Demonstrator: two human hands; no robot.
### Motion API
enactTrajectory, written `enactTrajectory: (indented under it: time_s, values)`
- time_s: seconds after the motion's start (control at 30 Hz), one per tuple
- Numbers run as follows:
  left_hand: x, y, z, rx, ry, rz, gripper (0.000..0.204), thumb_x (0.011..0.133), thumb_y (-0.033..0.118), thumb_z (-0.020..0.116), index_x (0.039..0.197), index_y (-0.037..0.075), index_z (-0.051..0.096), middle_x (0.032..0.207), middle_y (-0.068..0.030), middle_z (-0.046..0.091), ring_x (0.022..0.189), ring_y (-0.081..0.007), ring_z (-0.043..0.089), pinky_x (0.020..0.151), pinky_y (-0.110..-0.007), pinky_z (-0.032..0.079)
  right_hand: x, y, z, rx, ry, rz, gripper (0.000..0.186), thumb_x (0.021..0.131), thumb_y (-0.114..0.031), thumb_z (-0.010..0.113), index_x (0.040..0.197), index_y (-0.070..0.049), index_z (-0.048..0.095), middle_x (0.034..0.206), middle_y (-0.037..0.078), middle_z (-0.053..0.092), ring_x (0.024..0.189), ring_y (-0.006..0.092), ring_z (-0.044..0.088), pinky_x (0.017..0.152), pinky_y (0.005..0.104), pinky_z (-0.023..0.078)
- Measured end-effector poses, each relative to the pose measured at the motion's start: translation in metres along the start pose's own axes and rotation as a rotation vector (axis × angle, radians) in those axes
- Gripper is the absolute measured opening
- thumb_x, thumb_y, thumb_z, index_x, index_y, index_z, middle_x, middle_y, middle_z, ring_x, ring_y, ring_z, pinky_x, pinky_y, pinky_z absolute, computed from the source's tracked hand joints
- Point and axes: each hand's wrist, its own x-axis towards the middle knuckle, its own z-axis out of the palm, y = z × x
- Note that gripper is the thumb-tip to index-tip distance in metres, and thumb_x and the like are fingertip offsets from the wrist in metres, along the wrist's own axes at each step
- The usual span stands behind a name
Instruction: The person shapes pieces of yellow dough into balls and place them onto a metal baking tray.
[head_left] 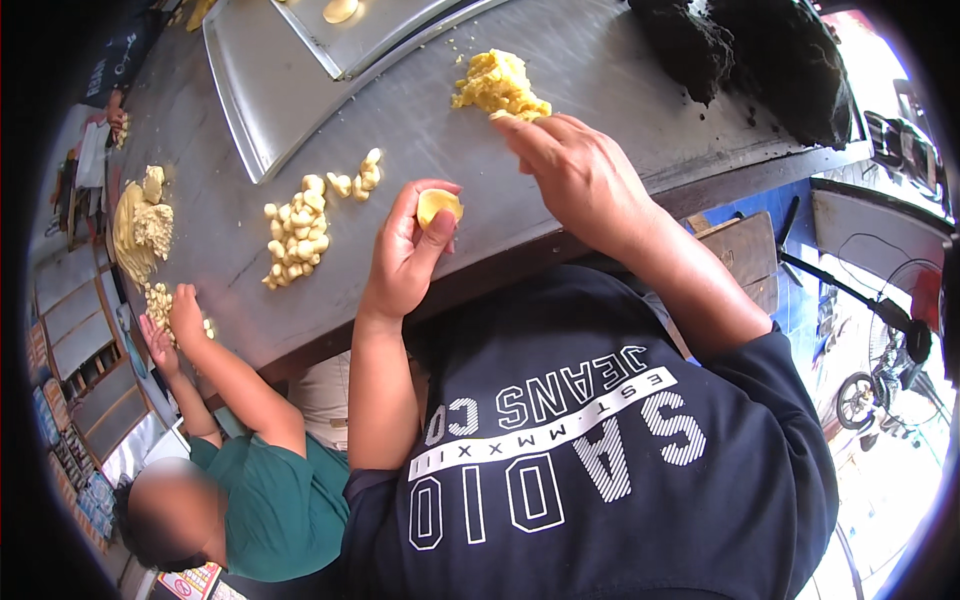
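Note:
My left hand [400, 255] is closed round a small, thin yellow dough round [439, 207], hollowed like a shallow cup, with the thumb against its near edge. Farther right, my right hand [590, 185] reaches to a lumpy mound of yellow paste [497, 82] on the metal table. Its fingers are pressed together at the mound's near edge, with a bit of paste at the tips. Left of my left hand lies a heap of small pale dough balls [298, 235], and a few more balls [357, 180] sit just beyond it.
Metal baking trays [240, 90] stand at the far side, one holding a flat yellow round [340, 11]. A black plastic bag [770, 70] rests at the far right. On the left, a person in green [285, 510] works by dough balls and a larger dough mass [140, 225].

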Motion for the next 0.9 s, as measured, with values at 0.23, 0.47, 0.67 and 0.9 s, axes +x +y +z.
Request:
enactTrajectory:
  time_s: [0.23,0.47,0.67,0.9]
  values:
    - [0.004,-0.012,-0.01,-0.145,0.03,0.04,0.053,0.123,0.052,0.052,0.128,0.002,0.066,0.098,-0.0049,0.063,0.077,-0.011,0.054,0.071,-0.026,0.044,-0.009,0.005,0.002,-0.106,0.094,0.018,0.033,0.099,-0.008,0.071,0.131,-0.002,0.072,0.103,0.011,0.077,0.103,0.0364,0.075,0.09,0.0474,0.062]
    - [0.001,-0.011,-0.002,-0.169,0.032,0.089,0.042,0.117,0.049,0.069,0.122,0.007,0.067,0.098,0.0014,0.065,0.082,-0.0059,0.057,0.075,-0.024,0.047,0.0,0.001,-0.011,0.256,0.025,0.057,0.02,0.102,-0.011,0.084,0.122,-0.007,0.081,0.101,0.013,0.083,0.089,0.0331,0.081,0.079,0.0425,0.064]
    - [0.0,-0.01,0.007,0.187,0.086,0.128,0.065,0.06,0.021,0.117,0.105,0.008,0.071,0.09,0.0016,0.07,0.081,-0.008,0.061,0.071,-0.029,0.052,0.003,-0.025,-0.018,0.492,-0.095,0.124,0.027,0.097,-0.016,0.086,0.12,-0.007,0.076,0.094,0.011,0.084,0.088,0.0323,0.082,0.078,0.0442,0.064]
    - [0.01,-0.003,0.017,0.427,0.061,0.455,0.055,0.057,0.023,0.116,0.08,0.008,0.069,0.079,-0.0068,0.072,0.071,-0.0244,0.07,0.068,-0.038,0.057,0.003,-0.039,-0.002,0.451,-0.172,0.17,0.059,0.082,-0.014,0.094,0.136,-0.01,0.072,0.105,0.009,0.078,0.105,0.0326,0.078,0.091,0.0457,0.063]
